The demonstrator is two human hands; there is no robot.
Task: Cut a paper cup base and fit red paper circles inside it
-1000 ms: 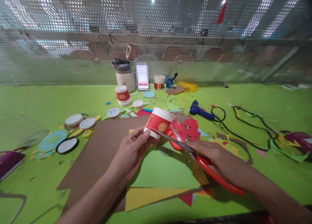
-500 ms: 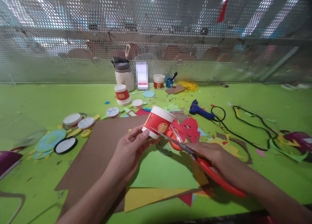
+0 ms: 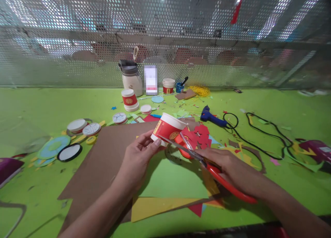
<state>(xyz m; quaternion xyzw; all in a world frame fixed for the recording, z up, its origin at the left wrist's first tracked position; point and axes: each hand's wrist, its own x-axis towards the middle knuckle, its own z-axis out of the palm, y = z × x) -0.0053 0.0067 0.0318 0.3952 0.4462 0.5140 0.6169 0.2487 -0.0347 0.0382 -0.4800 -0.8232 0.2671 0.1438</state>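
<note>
My left hand (image 3: 138, 155) grips a white paper cup with a red band (image 3: 168, 127) by its lower end, thumb in front. The cup is tilted, its rim up and to the right. Closed around red-handled scissors (image 3: 219, 179), my right hand (image 3: 219, 160) points the blades left. One blade lies in front of the cup's lower part; I cannot tell whether it is cutting. Beneath both hands lie a green paper sheet (image 3: 176, 182), a yellow sheet (image 3: 150, 208) and brown cardboard (image 3: 103, 162).
A blue glue gun (image 3: 212, 117) with a black cord lies to the right, beyond red paper cutouts (image 3: 200, 136). At the back stand a jug (image 3: 131, 81), a phone (image 3: 150, 80) and another red-banded cup (image 3: 129, 100). Round lids (image 3: 77, 126) and a blue paper ring (image 3: 53, 148) lie left.
The cup has turned slightly in my left hand, its gold emblem shifting right and lower. The scissor handles have moved slightly left and up.
</note>
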